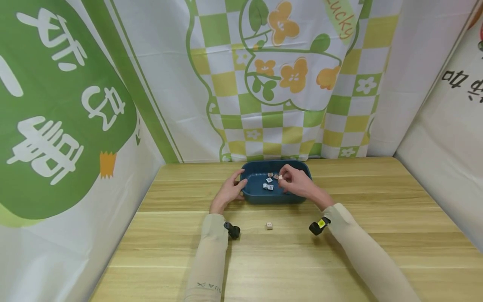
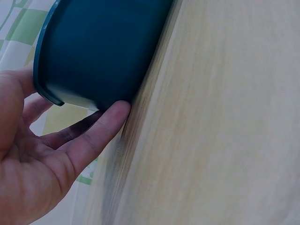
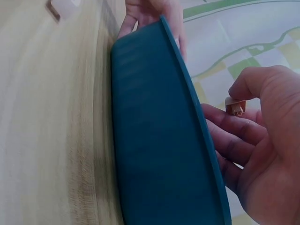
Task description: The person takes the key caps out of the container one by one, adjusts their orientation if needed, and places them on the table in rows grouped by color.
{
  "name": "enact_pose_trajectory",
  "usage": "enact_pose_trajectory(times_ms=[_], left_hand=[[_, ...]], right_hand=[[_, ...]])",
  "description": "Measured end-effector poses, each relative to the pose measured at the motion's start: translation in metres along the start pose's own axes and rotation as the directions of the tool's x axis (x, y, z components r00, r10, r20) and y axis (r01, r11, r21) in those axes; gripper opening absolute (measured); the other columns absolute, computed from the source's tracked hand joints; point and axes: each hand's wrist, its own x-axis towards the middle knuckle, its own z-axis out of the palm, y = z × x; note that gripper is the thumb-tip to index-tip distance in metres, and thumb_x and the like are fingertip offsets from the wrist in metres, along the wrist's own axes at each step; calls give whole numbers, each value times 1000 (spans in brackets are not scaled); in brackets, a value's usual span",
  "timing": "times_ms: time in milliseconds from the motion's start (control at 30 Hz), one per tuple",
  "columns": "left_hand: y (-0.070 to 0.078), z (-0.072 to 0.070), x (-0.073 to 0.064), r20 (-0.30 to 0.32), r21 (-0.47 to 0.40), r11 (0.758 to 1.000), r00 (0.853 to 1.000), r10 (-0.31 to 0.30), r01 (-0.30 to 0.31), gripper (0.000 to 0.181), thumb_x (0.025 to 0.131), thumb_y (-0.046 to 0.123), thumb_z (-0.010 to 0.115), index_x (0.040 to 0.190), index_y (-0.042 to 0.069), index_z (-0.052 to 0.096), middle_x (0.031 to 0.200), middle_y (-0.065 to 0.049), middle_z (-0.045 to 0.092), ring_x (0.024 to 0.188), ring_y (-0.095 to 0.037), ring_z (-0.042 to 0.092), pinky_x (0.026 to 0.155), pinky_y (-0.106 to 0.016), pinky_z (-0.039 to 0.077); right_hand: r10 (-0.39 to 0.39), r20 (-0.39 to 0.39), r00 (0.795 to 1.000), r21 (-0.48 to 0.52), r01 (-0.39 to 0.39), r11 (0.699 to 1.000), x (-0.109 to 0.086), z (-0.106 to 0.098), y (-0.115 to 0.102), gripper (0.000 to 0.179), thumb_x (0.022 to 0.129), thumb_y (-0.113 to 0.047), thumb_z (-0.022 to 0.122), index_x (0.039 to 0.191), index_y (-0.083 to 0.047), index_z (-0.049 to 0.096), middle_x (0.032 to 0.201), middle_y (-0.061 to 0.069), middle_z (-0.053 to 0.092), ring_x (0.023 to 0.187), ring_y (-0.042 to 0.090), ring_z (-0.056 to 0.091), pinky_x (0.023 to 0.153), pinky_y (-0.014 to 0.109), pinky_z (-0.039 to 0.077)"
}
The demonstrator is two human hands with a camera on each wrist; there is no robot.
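A dark blue rectangular plastic bin (image 1: pixel 273 200) stands near the back of the wooden table. At its left end my left hand (image 1: pixel 228 189) grips the rim and end wall, with fingertips against the outside in the left wrist view. Above the bin's right half, my right hand (image 1: pixel 298 183) pinches a small keycap (image 3: pixel 235 107) between thumb and index finger. That keycap has a pale top and an orange-brown underside with a small stem. Several keycaps (image 1: pixel 270 187) with printed tops lie on the bin floor, partly hidden by the right hand.
One pale keycap (image 1: pixel 269 226) lies on the table (image 1: pixel 286 268) in front of the bin, between my forearms. Printed cloth (image 1: pixel 230 126) hangs close behind the bin, and more cloth panels border the left and right sides.
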Motion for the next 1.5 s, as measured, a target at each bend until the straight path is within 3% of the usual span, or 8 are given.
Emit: enact_pose_trajectory(times_ms=[267, 600, 833, 967, 1333, 1500], left_hand=[[-2, -1, 1, -7, 7, 1000, 1000, 0, 0, 53, 102, 36, 53, 152, 34, 34, 126, -19, 59, 79, -29, 70, 71, -38, 60], [0, 0, 0, 5, 0, 1000, 1000, 2, -2, 54, 102, 36, 53, 152, 33, 34, 127, -20, 58, 82, -26, 69, 71, -38, 60], [0, 0, 0, -1, -10, 1000, 1000, -2, 2, 52, 102, 35, 53, 151, 34, 35, 128, -20, 58, 80, -28, 70, 70, -38, 60], [0, 0, 0, -3, -8, 1000, 1000, -2, 2, 52, 102, 34, 53, 151, 33, 36, 125, -21, 59, 77, -31, 70, 70, -38, 60], [0, -1, -1, 8, -2, 1000, 1000, 9, -9, 54, 102, 36, 53, 153, 31, 34, 128, -21, 58, 84, -31, 70, 73, -40, 60], [-1, -1, 0, 9, 6, 1000, 1000, 15, -15, 55, 102, 35, 53, 154, 29, 33, 127, -21, 58, 81, -27, 69, 72, -38, 60]], right_hand=[[-8, -32, 999, -57, 6, 998, -11, 0, -6, 17, 95, -27, 59, 107, -14, 57, 90, 1, 72, 70, 8, 66, 71, 32, 54], [-55, -89, 994, -74, 49, 996, -25, -6, -8, 14, 96, -24, 61, 105, -14, 61, 87, 0, 67, 70, 12, 57, 63, 28, 47], [-92, -45, 995, -56, 90, 994, -35, -8, -16, 12, 96, -24, 62, 105, -16, 59, 83, -3, 69, 70, 9, 61, 62, 27, 48], [-109, -17, 994, -42, 109, 993, -39, -5, -16, 14, 98, -24, 61, 108, -14, 57, 86, 4, 72, 71, 11, 65, 61, 26, 47], [-68, 43, 997, 14, 67, 998, -50, -2, -15, 16, 96, -26, 63, 107, -16, 57, 98, 11, 75, 80, 24, 73, 66, 25, 50], [-73, 48, 996, -16, 74, 997, -54, 2, -14, 14, 97, -26, 63, 107, -17, 58, 100, 10, 76, 79, 19, 72, 67, 25, 50]])
